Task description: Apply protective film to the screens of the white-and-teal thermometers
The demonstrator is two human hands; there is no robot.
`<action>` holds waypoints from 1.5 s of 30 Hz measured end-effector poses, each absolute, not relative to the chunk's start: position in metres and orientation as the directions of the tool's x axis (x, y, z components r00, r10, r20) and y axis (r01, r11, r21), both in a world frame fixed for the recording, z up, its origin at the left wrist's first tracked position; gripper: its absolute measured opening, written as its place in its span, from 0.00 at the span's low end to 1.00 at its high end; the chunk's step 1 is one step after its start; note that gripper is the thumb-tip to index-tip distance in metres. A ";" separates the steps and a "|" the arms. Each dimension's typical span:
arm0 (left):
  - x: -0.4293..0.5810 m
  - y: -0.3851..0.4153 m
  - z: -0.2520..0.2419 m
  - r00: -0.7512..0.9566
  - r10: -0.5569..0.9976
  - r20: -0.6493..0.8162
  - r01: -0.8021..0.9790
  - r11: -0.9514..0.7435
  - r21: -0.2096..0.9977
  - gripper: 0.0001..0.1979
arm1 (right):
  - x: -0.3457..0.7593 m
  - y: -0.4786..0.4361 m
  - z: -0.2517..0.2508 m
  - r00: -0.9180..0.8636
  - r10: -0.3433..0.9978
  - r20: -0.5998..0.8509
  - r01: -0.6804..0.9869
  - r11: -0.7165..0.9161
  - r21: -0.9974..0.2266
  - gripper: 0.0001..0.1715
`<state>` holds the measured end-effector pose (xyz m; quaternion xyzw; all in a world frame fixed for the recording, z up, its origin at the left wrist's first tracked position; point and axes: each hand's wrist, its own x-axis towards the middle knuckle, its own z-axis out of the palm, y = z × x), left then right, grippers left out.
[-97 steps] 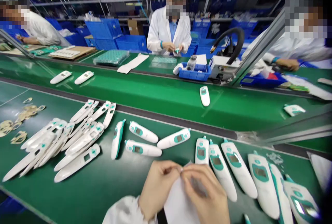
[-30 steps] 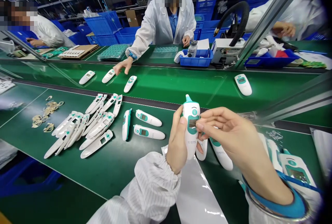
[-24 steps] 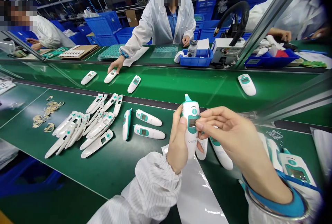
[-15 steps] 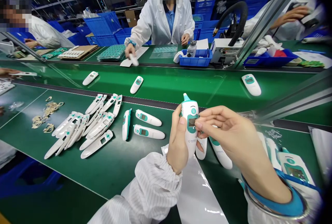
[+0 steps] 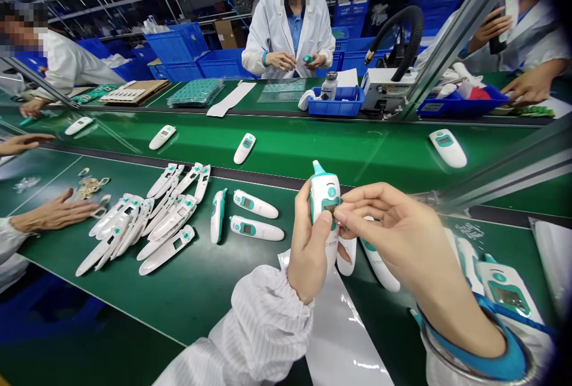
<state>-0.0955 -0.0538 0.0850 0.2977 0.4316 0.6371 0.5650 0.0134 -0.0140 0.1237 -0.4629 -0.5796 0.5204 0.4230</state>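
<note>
My left hand [image 5: 309, 237] is wrapped round a white and teal ear thermometer [image 5: 331, 182], which stands upright with its probe tip up. The thumb lies across the lower part of the screen. At the screen's right edge my right hand [image 5: 379, 219] is closed in a pinch; anything between its fingertips is too small to make out. Behind and below the hands lie more thermometers [image 5: 383, 267] and a glossy white sheet [image 5: 344, 338]. Two thermometers [image 5: 257, 228] lie flat left of my hands, with another on its side [image 5: 218, 216].
A pile of white shell halves [image 5: 172, 219] lies left, near yellowish rings [image 5: 92, 186]. Several thermometers [image 5: 245, 148] ride the green belt [image 5: 304, 142]. A co-worker's hand [image 5: 58, 212] reaches in from the left. Across the belt are a person in white, a blue bin [image 5: 335, 106] and a metal post [image 5: 451, 40].
My left thumb has moved onto the thermometer's screen; my right hand stays at its edge. Thermometers on the belt have shifted right. A co-worker's hand has come in beside the shell pile.
</note>
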 end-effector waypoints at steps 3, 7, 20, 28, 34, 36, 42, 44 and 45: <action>-0.095 -0.055 0.086 -0.202 0.973 -0.115 -0.444 0.014 0.896 0.24 | 0.012 -0.017 0.126 -0.206 0.977 0.051 0.132 0.079 -0.988 0.08; -0.094 -0.055 0.088 -0.164 0.980 -0.117 -0.503 0.020 0.864 0.24 | 0.013 -0.022 0.128 -0.180 0.981 0.073 0.167 0.104 -0.980 0.09; -0.097 -0.056 0.094 0.017 0.993 -0.114 -0.661 0.097 0.744 0.25 | 0.018 -0.015 0.128 -0.184 0.976 0.113 0.152 0.142 -0.978 0.10; -0.092 -0.057 0.100 -0.019 0.993 -0.114 -0.773 0.058 0.631 0.23 | 0.013 -0.018 0.118 -0.094 0.960 0.264 0.376 0.280 -0.883 0.23; -0.084 -0.053 0.101 -0.194 0.964 -0.181 -0.737 -0.022 0.675 0.17 | 0.001 -0.023 0.112 -0.402 0.915 -0.006 0.288 0.121 -0.950 0.29; -0.085 -0.052 0.100 -0.137 0.976 -0.170 -0.736 0.014 0.677 0.17 | 0.002 -0.024 0.111 -0.464 0.877 -0.126 0.192 -0.040 -0.981 0.29; -0.088 -0.048 0.092 -0.108 0.985 -0.131 -0.719 0.014 0.695 0.18 | 0.008 -0.021 0.105 -0.554 0.822 -0.135 0.041 -0.134 -0.990 0.31; -0.090 -0.047 0.090 -0.080 0.989 -0.127 -0.710 0.033 0.704 0.20 | 0.012 -0.013 0.102 -0.577 0.804 -0.145 0.036 -0.152 -0.988 0.29; -0.092 -0.046 0.090 -0.061 0.990 -0.130 -0.704 0.050 0.708 0.22 | 0.015 -0.009 0.101 -0.578 0.803 -0.148 0.036 -0.156 -0.987 0.26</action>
